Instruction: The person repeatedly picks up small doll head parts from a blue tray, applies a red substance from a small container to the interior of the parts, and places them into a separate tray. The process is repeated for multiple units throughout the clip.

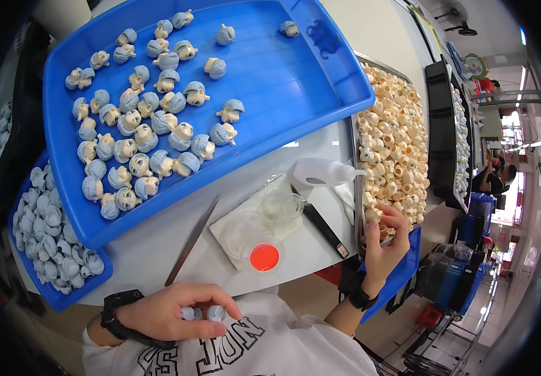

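My left hand (170, 311) is curled near my shirt around a couple of small pale-blue doll hair pieces (216, 313). At the near edge of a metal tray (353, 156), my right hand (388, 247) pinches a cream doll face piece (373, 215) between thumb and fingers. Many similar cream pieces (392, 138) fill that tray. Blue-haired doll heads (145, 136) lie scattered in a large blue bin (276, 81), mostly toward its left side. Loose pale-blue hair pieces (47, 232) are heaped in a smaller blue tray (85, 291) at the left.
Between the trays stand a white squeeze bottle (320, 172), a glass jar (281, 205) and a clear container with a red-orange disc (264, 257). A metal strip (193, 240) and a black-handled tool (325, 230) lie on the white table. Another person (499, 182) is far right.
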The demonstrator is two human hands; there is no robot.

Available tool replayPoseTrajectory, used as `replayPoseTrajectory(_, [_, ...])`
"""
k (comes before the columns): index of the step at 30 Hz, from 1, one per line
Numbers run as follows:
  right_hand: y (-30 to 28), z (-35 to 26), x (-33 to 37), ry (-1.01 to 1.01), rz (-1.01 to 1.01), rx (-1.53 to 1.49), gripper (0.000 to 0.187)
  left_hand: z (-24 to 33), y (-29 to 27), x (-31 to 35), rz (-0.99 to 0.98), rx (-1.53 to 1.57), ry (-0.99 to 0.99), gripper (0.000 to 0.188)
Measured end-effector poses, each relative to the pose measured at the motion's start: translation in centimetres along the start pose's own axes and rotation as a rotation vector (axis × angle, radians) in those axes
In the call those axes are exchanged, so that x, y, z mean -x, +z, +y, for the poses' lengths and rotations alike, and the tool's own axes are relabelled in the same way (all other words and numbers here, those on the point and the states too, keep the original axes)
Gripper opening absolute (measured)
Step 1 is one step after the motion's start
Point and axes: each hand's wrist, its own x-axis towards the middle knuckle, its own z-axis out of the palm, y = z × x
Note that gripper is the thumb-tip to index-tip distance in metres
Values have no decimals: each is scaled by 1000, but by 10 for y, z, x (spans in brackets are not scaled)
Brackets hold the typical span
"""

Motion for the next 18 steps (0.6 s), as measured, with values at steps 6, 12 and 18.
replayPoseTrajectory(6, [-8, -68, 18, -448, -422, -728, 15, -3, 2, -4, -31, -79, 129, 25])
replayPoseTrajectory(12, [36, -123, 47, -612, -553, -775, 17, -8, -1, -6, -40, -260, 312, 25])
replayPoseTrajectory(18, [43, -137, 49, -652, -445, -712, 23, -8, -1, 2, -21, -189, 330, 21])
